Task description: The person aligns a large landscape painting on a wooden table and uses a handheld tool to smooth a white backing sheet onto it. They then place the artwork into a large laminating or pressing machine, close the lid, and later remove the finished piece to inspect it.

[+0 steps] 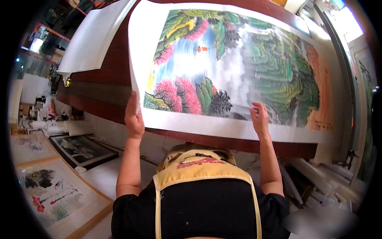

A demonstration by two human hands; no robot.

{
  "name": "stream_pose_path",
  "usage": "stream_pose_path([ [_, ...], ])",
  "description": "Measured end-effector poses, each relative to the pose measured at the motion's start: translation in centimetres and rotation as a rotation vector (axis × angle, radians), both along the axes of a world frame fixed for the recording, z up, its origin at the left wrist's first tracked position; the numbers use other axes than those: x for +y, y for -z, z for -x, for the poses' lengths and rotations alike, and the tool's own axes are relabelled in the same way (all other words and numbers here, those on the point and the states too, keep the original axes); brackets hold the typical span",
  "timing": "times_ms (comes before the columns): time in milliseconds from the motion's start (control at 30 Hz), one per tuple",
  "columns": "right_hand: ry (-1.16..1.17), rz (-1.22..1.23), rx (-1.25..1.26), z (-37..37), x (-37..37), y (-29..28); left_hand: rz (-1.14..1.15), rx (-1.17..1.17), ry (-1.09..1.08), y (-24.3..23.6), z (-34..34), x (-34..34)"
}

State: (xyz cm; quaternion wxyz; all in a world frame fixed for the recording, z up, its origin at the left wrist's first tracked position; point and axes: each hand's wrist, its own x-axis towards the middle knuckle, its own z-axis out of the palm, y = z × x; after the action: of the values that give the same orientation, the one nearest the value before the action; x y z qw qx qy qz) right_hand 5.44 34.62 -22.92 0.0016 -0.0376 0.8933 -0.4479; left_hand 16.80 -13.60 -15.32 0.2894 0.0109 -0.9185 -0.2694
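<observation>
A large landscape painting point(270, 63) on white-bordered paper lies across the dark red table, showing green hills, a waterfall, pink trees and a small orange boat. At its near left corner, my left hand point(134, 119) grips the white border, fingers upright along the edge. That side of the sheet is slightly raised and curved. Over the near border, right of the middle, my right hand point(260, 119) has its fingers loosely bent and apart, with nothing in them. Whether its fingertips touch the painting I cannot tell.
A blank white sheet point(97, 38) hangs over the table's point(99, 89) left end. To the lower left lie a dark framed picture point(81, 149), a flower painting point(53, 195) and white paper rolls point(77, 128). A long dark rail point(341, 67) stands at the right.
</observation>
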Motion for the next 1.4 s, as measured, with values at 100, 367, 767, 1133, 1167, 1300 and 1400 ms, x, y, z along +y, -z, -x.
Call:
stream_pose_path([
  [100,-0.083,-0.284,0.119,-2.0,-2.5,0.4,-0.296,-0.076,-0.197,1.3,-0.8,-3.1],
  [367,-0.147,-0.642,-0.036,-5.8,-12.6,1.7,-1.014,0.233,-0.395,1.4,1.1,-13.8],
  [767,-0.031,-0.654,-0.059,-6.5,-16.5,2.3,-1.591,-0.181,-0.427,11.3,-3.2,-27.0],
  [1133,-0.050,-0.700,-0.037,-2.8,-23.5,2.9,-0.935,-0.729,-0.090,13.5,8.6,-35.9],
  [1167,-0.039,-0.725,-0.058,-2.1,-24.2,2.6,-0.854,-0.770,-0.132,13.7,9.8,-35.9],
  [1300,0.015,-0.719,-0.110,-0.9,-24.8,3.4,-0.354,-0.512,-0.044,11.0,12.3,-33.1],
  [1400,0.013,-0.733,-0.090,-1.2,-24.6,3.7,0.017,-0.562,-0.121,3.8,13.4,-30.1],
])
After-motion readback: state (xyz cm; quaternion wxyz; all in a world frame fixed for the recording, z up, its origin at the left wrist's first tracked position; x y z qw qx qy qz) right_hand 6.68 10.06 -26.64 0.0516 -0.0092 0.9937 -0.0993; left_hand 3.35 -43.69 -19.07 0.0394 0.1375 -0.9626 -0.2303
